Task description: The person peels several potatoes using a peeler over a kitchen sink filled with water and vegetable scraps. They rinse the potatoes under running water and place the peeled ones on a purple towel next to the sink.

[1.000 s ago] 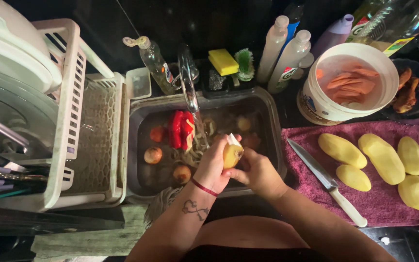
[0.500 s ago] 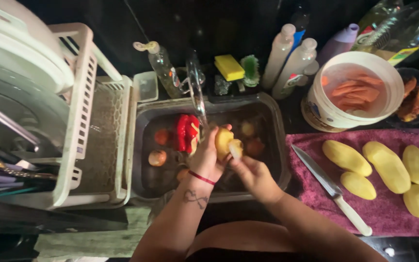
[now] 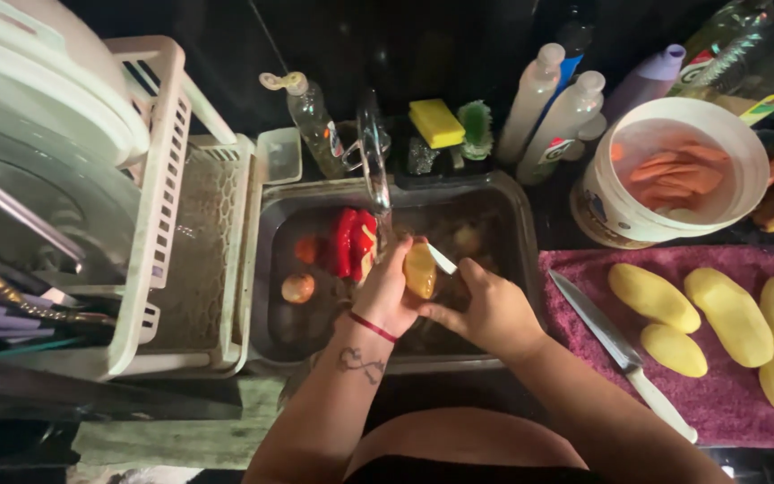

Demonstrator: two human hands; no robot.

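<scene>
Yellow potato (image 3: 420,270) upright over sink (image 3: 266,269), clamped in left hand (image 3: 385,291); right hand (image 3: 487,309), clamped on peeler (image 3: 442,259), just right.

One head-worn camera looks steeply down from close above the sink (image 3: 530,202), with the drying rack (image 3: 163,179) left and the towel (image 3: 727,403) right.

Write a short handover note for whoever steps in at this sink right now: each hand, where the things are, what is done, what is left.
Left hand holds a half-peeled potato over the sink. Right hand works a white-handled peeler against it.
Done: peeled potatoes lie on the maroon towel, beside a knife.
Left: unpeeled ones sit in the sink.
</scene>
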